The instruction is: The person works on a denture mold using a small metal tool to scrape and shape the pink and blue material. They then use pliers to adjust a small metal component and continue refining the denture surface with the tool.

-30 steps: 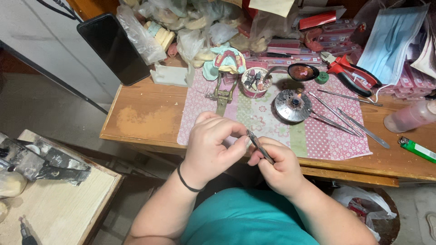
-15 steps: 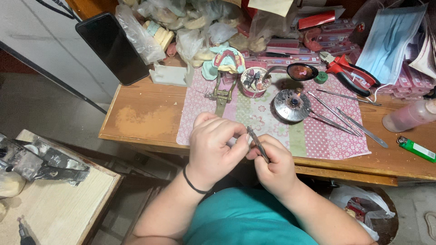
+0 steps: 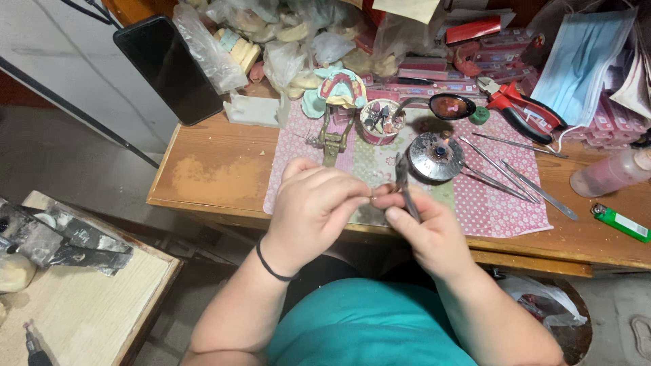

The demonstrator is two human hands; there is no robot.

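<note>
My left hand (image 3: 313, 209) is closed, its fingertips pinching a very small thin piece, seemingly a bit of wire (image 3: 377, 196), in front of the table's near edge. My right hand (image 3: 424, 227) grips small metal pliers (image 3: 405, 183) whose jaws point up and away, meeting the left fingertips. Both hands touch at the fingertips above the patterned pink cloth (image 3: 505, 210). A black band circles my left wrist.
A dental model on a metal articulator (image 3: 337, 112) stands behind the hands, with a cup of burs (image 3: 378, 120), a round metal burner (image 3: 435, 154), long metal instruments (image 3: 515, 173), red pliers (image 3: 519, 108), a green lighter (image 3: 620, 221), a bottle (image 3: 607, 173) and a black phone (image 3: 168, 68).
Both hands have stayed together at the table edge, shifting slightly; the pliers now stand a little more upright in the right hand.
</note>
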